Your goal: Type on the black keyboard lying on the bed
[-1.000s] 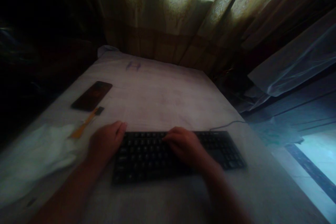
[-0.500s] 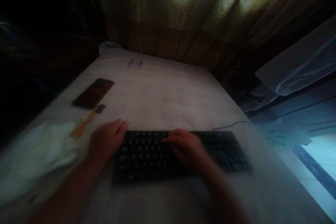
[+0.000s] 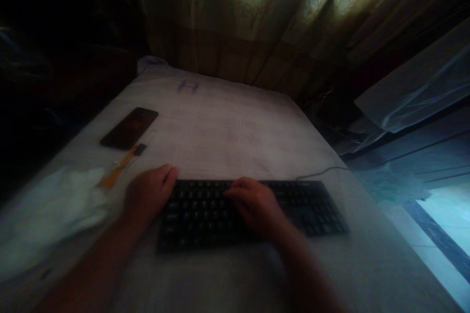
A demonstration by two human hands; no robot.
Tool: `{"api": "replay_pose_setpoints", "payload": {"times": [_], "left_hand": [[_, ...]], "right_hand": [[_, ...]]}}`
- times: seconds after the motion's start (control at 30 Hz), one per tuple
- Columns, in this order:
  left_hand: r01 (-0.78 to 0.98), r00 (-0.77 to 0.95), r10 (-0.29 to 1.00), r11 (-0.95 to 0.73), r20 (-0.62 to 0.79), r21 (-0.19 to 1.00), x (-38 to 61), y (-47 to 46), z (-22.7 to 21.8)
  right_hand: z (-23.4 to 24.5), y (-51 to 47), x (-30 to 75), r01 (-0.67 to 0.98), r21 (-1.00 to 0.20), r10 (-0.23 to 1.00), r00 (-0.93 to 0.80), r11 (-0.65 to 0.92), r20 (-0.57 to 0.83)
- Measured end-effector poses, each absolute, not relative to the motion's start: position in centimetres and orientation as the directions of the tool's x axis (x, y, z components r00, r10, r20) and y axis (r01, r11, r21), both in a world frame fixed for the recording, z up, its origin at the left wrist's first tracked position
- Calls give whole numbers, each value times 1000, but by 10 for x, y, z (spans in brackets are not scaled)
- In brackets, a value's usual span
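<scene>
A black computer keyboard (image 3: 209, 215) lies flat on a pale cloth-covered table. At its upper left corner, my left hand (image 3: 150, 193) is closed against the side edge, thumb uppermost; the fingers' undersides are hidden. My right hand (image 3: 255, 203) is over the middle keys, its fingers drawn together and pointing left. Whatever those fingertips may hold is too dark and small to make out. Left of my left hand lies a slim orange tool (image 3: 119, 170) with a dark end, perhaps a brush.
A dark smartphone (image 3: 129, 128) lies at the left, above a crumpled white cloth (image 3: 55, 210). The keyboard's cable (image 3: 323, 172) runs off the table's right edge. Patterned curtains (image 3: 253, 0) hang behind the table (image 3: 227, 122), which bears a purple mark.
My right hand has shifted slightly left along the upper rows of keys. My left hand stays at the keyboard's left edge. The whole view has moved slightly.
</scene>
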State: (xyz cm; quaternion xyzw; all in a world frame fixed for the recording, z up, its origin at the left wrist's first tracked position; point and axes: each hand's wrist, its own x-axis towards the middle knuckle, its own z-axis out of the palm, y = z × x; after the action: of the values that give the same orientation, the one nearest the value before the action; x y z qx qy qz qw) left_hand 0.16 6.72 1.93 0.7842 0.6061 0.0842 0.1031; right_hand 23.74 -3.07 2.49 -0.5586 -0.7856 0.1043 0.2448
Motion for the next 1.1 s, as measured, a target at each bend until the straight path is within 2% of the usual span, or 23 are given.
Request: {"api": "replay_pose_setpoints", "payload": {"times": [0.73, 0.83, 0.97, 1.1], "left_hand": [[927, 257, 966, -253, 21, 278, 1, 68, 17], [921, 266, 963, -264, 34, 288, 0, 68, 17], [922, 258, 965, -260, 44, 288, 0, 68, 16], [919, 270, 961, -274, 53, 284, 1, 68, 15]], "right_hand": [[40, -44, 244, 755, -542, 925, -353, 370, 140], [37, -44, 246, 740, -562, 928, -323, 370, 186], [30, -42, 247, 778, -518, 931, -250, 356, 266], [30, -42, 246, 806, -473, 932, -268, 356, 244]]}}
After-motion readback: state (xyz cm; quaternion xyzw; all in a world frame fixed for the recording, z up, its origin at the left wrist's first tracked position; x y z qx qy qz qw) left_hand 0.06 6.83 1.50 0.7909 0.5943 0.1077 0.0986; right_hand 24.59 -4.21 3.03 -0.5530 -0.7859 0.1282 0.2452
